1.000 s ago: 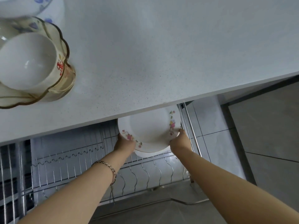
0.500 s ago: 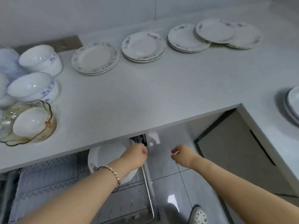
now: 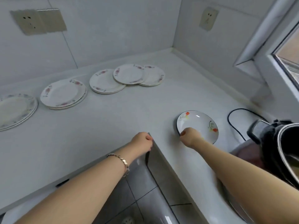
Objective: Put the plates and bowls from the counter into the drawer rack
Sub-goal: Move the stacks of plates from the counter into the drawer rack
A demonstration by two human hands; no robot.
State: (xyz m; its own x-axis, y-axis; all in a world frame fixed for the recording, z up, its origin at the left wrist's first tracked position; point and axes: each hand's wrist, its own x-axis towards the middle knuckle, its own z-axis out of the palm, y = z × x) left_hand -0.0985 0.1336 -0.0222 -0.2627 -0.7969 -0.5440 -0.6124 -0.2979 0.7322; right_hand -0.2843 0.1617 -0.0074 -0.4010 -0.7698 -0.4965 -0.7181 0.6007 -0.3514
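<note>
Plates lie flat, faces up, in stacks along the back of the white counter [image 3: 113,123] in the head view: a blue-patterned stack [image 3: 14,110] cut off by the left edge, a pink-flowered stack [image 3: 63,94], and further right three overlapping floral piles [image 3: 127,77]. On the counter's right arm sits a dark-rimmed dish with orange flowers [image 3: 200,123], rim uppermost. The right hand [image 3: 190,137] is curled at its near-left rim and covers that edge; whether the fingers actually pinch the rim cannot be made out. The left hand [image 3: 142,142], with a bracelet [image 3: 122,162] on its wrist, is closed in a loose fist holding nothing, over the counter's inner corner. At far right a dark pot with a metal rim [image 3: 281,149] is blurred and cut off, with a black cord [image 3: 234,120] looping beside it. The drawer rack is out of sight.
</note>
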